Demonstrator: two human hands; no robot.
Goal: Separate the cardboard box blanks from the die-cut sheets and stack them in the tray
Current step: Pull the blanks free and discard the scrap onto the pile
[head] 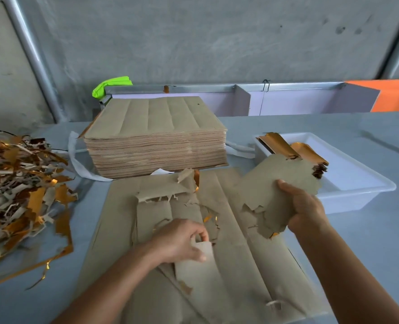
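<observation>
Cardboard box blanks (285, 190), a small brown bundle with ragged edges, are being held up by the right hand (303, 206), whose fingers are curling round the lower right edge, just beside the near left corner of the white tray (357, 183). More blanks with gold faces (294, 150) are lying stacked in the tray's far left corner. The left hand (177, 242) is pinching a loose strip (200, 260) between thumb and fingers, over the torn die-cut sheets (228, 242) lying flat on the grey surface (369, 242). Behind them, a tall stack of uncut sheets (156, 148) is sitting. Gold and brown scrap trimmings (18, 195) are lying heaped at far left.
</observation>
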